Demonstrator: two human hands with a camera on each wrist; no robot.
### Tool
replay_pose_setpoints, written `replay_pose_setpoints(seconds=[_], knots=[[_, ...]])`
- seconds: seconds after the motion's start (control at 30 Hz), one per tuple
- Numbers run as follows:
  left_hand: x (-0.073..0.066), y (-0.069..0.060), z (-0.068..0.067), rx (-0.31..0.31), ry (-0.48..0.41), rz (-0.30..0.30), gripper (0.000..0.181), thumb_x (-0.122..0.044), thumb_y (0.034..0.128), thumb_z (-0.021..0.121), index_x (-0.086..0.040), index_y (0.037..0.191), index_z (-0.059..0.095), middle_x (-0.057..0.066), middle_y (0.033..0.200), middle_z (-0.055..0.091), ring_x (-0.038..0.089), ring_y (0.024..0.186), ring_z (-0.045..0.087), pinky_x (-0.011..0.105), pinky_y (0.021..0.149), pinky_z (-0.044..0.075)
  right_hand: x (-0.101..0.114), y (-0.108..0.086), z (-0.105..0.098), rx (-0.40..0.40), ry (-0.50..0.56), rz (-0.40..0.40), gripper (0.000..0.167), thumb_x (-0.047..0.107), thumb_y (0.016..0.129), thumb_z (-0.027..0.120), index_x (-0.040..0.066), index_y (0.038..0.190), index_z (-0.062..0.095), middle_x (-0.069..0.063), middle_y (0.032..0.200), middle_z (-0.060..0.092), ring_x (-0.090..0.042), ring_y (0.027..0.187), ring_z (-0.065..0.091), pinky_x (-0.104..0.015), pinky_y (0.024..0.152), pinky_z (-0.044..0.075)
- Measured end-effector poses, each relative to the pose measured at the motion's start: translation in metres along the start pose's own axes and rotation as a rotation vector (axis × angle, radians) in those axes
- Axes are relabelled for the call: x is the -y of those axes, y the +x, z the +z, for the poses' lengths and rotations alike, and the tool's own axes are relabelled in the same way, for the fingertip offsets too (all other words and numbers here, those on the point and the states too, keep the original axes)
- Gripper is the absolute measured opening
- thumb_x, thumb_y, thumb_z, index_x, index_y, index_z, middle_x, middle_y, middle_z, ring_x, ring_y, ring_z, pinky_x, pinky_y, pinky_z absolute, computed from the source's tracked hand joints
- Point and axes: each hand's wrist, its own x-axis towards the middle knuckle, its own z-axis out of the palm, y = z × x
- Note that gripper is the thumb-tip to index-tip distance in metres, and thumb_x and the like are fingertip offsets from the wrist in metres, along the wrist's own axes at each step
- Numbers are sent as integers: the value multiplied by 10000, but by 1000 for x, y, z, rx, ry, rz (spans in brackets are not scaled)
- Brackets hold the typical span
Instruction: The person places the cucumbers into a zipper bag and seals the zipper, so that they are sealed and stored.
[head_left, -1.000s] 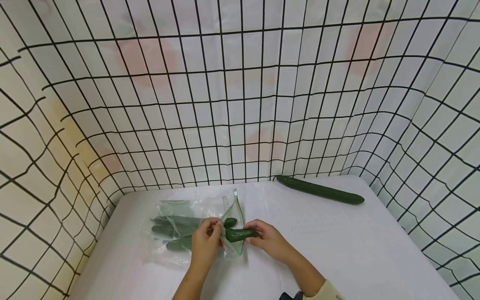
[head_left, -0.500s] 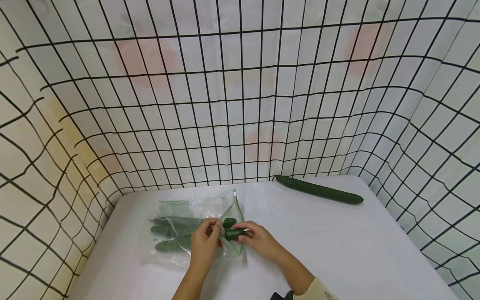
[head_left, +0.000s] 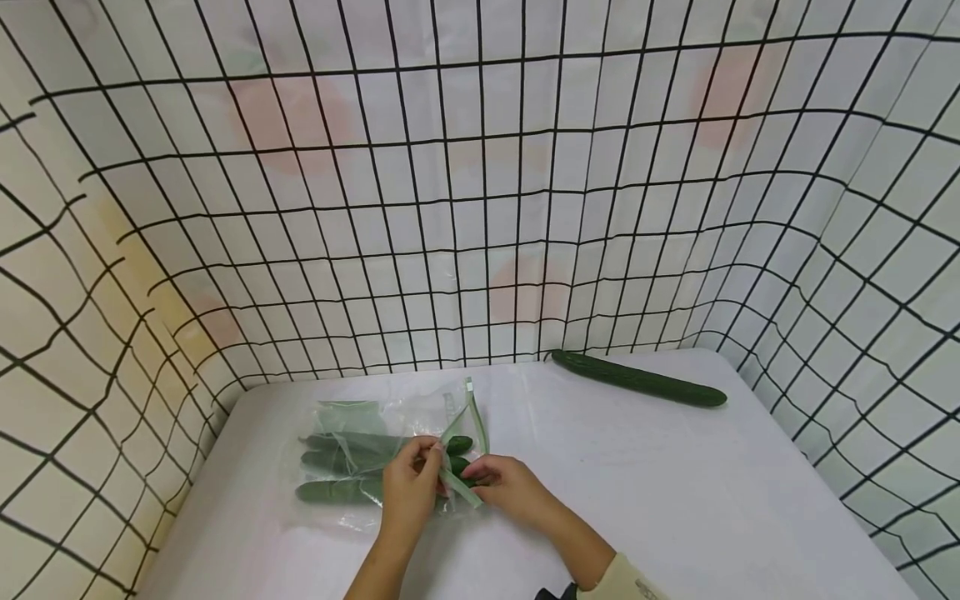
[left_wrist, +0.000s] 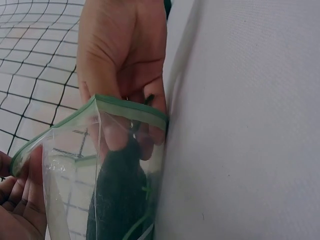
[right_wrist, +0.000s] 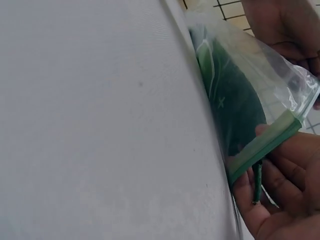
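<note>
A clear zip bag [head_left: 348, 412] with a green edge lies at the left of the table, several cucumbers [head_left: 337, 492] inside it. My left hand [head_left: 412, 475] pinches the bag's edge near its mouth. The fingers of my right hand [head_left: 513, 492] reach into the mouth and grip the stem end of a cucumber. In the left wrist view that cucumber [left_wrist: 117, 192] shows through the plastic. The right wrist view shows its thin stem [right_wrist: 257, 182] between the fingers of my right hand [right_wrist: 287, 185], under the green strip [right_wrist: 267, 145].
One more cucumber [head_left: 637, 380] lies at the back right of the white table [head_left: 675, 483]. Black wire mesh [head_left: 487, 208] stands along the back and both sides, with pale cloth behind it.
My right hand has moved left to the bag's mouth, and the cucumber it grips has slid deeper into the bag. My left hand has stayed in place.
</note>
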Motion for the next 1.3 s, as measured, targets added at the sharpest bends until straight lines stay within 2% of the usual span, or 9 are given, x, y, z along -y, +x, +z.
replay_pose_setpoints(seconds=[0.17,0.37,0.53,0.83,0.97,1.1,1.3], knots=[[1,0,0,-5,-4,-6,132,-103,1000,601,-17,1033,695,83,796,617,144,487,597,296,446,570,0,4,5,-36,-123,9,197,66,911,707,115,1101,722,-30,1086,743,-179,1001,690,-207,805,552],[1,0,1,-5,-19,-9,123,-100,997,601,-30,1024,699,83,789,614,148,481,593,303,443,572,1,6,9,-65,-174,22,168,44,890,717,78,1055,725,-42,990,725,-87,862,658,-187,730,547],[1,1,0,2,-22,-18,129,-109,1002,596,-30,1028,694,88,794,608,152,502,599,303,456,580,2,6,9,-83,-197,27,147,39,887,723,80,1027,738,-35,993,666,-85,851,632,-177,709,526],[-1,4,-3,-23,-20,-51,108,-76,985,602,-19,1031,681,123,794,609,133,498,584,280,461,580,0,6,9,-102,-174,71,131,62,899,722,128,1008,750,1,986,699,-80,868,645,-180,710,530],[-9,3,-3,-37,3,-84,103,-35,978,583,-2,1016,673,137,785,599,136,469,561,281,442,567,0,5,8,-109,-148,75,121,104,907,734,123,1025,749,-10,998,713,-93,882,658,-183,707,537],[-20,0,-3,-39,30,-107,104,4,963,567,20,997,664,170,784,600,142,458,547,277,433,560,3,5,5,-115,-101,96,179,185,914,746,127,1083,734,-12,1006,724,-117,914,655,-209,729,540],[-7,2,-4,-40,2,-69,89,-40,957,595,-22,992,675,99,751,586,126,450,550,259,426,551,6,5,-2,-141,-39,99,263,256,900,765,124,1123,722,-37,1032,726,-149,952,650,-236,744,547]])
